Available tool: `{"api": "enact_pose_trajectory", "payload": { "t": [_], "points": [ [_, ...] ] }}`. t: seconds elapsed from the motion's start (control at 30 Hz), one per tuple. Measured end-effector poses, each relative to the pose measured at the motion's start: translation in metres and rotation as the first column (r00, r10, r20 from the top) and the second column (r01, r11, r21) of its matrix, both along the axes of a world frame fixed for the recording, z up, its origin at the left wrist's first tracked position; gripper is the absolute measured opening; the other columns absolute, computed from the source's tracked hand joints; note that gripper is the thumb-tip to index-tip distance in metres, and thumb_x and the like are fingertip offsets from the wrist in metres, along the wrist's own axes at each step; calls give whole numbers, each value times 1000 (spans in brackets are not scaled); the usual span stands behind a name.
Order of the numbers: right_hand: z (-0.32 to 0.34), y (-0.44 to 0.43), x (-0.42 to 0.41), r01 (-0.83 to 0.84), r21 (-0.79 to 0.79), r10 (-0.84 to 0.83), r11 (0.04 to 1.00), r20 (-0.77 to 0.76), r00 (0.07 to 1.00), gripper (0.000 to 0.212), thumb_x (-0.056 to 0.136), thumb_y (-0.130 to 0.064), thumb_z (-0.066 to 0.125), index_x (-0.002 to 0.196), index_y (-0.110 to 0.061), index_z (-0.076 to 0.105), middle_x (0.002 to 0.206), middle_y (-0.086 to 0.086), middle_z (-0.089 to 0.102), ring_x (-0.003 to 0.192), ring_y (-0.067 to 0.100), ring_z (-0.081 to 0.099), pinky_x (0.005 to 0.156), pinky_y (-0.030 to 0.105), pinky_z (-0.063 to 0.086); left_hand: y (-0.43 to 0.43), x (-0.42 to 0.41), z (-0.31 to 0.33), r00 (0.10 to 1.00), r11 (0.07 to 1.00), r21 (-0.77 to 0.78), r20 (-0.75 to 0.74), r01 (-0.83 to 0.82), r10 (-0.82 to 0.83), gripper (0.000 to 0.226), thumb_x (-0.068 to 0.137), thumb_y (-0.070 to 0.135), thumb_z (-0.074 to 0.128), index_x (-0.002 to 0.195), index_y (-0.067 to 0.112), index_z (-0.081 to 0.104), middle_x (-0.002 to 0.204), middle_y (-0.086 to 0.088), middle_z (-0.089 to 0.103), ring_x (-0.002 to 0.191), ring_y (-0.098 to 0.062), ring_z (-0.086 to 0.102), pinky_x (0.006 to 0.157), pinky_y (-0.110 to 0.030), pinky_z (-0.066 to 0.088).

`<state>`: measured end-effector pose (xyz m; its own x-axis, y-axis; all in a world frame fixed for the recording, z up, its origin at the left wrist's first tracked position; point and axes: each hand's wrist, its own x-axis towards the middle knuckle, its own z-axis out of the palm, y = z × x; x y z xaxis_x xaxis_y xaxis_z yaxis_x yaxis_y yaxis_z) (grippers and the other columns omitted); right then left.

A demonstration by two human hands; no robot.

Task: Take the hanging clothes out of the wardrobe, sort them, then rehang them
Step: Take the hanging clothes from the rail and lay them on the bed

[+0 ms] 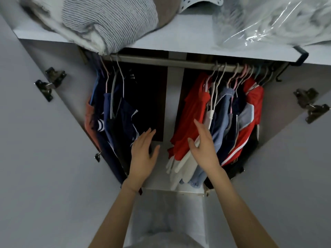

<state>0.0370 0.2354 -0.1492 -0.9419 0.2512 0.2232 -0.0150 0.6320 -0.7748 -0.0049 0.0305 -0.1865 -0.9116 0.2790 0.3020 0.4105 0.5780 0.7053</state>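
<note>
open wardrobe seen from above, both doors swung wide. rail [161, 60] runs across at 12 o'clock under the shelf [179, 36]. clothes hang in two bunches with a bare gap between them in the middle.

left bunch [114, 111] at 10 o'clock: mostly navy pieces, one with white stripes, an orange-red one at the far left edge. hangers on the rail above, wire type, pale.

right bunch [223, 119] at 2 o'clock: red top [193, 111] nearest the gap, then white, light blue, navy, another red with white stripe further right, black at the far side. pink and pale hangers packed close on the rail.

left hand [143, 154] at 7 o'clock of centre, fingers spread apart, palm facing the gap, fingertips just beside the hem of the navy pieces; holding nothing; contact with the cloth cannot tell.

right hand [204, 145] at 5 o'clock of centre, fingers apart and extended, lying against the red top and the white garment [180, 163] behind it; thumb out toward the gap, not clamped on anything.

on the shelf: folded striped knit [111, 20] at 11 o'clock overhanging the edge, clear plastic bag [279, 22] with pale fabric at 1 o'clock, dotted item behind, partly cut off.

door hinges [50, 83] at 9 and 3 o'clock.
</note>
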Motion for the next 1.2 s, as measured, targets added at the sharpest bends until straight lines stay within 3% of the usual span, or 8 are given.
{"api": "enact_pose_trajectory", "payload": {
  "t": [0.17, 0.3, 0.43, 0.53, 0.67, 0.87, 1.07, 1.2],
  "points": [
    [14, 17, -67, 148, 86, -150, 985, 19, 988, 68, 96, -10, 55, 154, -5, 18, 159, 14, 22, 148, 23, 18, 120, 27, 16, 4, -32, 2, 1000, 998, 67, 23, -22, 20, 52, 96, 18, 60, 145, 12, 44, 151, -6, 42, 141, -22, 37, 115, -50, 31],
    [17, 28, -109, 230, 188, -264, 955, 180, 948, 80, 96, -15, 56, 154, -1, 3, 160, 23, 11, 147, 34, 16, 120, 36, 20, 4, -57, 7, 1000, 996, 84, -2, 28, -28, 52, 96, 16, 60, 145, 10, 43, 149, -7, 44, 140, -20, 39, 115, -47, 33],
    [14, 29, -132, 323, 166, -358, 932, 270, 894, 86, 96, -19, 57, 153, 1, -5, 154, 27, 26, 137, 39, 37, 110, 41, 37, 2, -83, 14, 999, 995, 82, -6, 51, -50, 51, 97, 17, 58, 146, 11, 43, 150, -7, 44, 140, -20, 39, 115, -48, 33],
    [8, 26, -147, 426, 70, -430, 902, 239, 871, 75, 98, -19, 53, 150, 9, 5, 131, 28, 54, 114, 39, 58, 89, 39, 48, 0, -101, 18, 997, 995, 73, -33, 71, -69, 50, 98, 17, 56, 146, 11, 42, 150, -6, 44, 140, -18, 39, 116, -45, 32],
    [9, 27, -164, 525, -73, -497, 848, 235, 835, 47, 102, -26, 49, 129, 10, 36, 120, 28, 60, 109, 41, 60, 74, 29, 38, -5, -113, 22, 997, 994, 92, -50, 64, -60, 49, 98, 16, 56, 145, 10, 43, 148, -4, 45, 138, -15, 39, 117, -39, 31],
    [14, 33, -182, 568, -107, -521, 816, 292, 802, 35, 99, -15, 44, 124, 10, 44, 121, 31, 59, 110, 44, 59, 89, 43, 46, -22, -131, 25, 999, 991, 130, -40, -4, 10, 47, 98, 12, 55, 144, 6, 44, 147, -9, 45, 137, -22, 40, 117, -34, 30],
    [25, 25, -190, 622, -317, -596, 716, 188, 781, 35, 102, -16, 37, 124, 10, 46, 123, 28, 58, 112, 41, 57, 83, 33, 39, -39, -168, 36, 977, 983, 72, -120, -167, 175, 44, 95, 4, 56, 137, -3, 47, 142, -20, 48, 138, -35, 38, 117, -47, 26],
    [22, 16, -180, 592, -367, -607, 717, 88, 790, 30, 103, -20, 38, 115, 4, 52, 103, 20, 64, 93, 27, 63, 81, 30, 42, -45, -187, 39, 986, 979, 127, -26, -157, 162, 51, 97, 4, 52, 145, -3, 36, 149, -19, 40, 140, -30, 35, 119, -36, 25]
  ]
}}
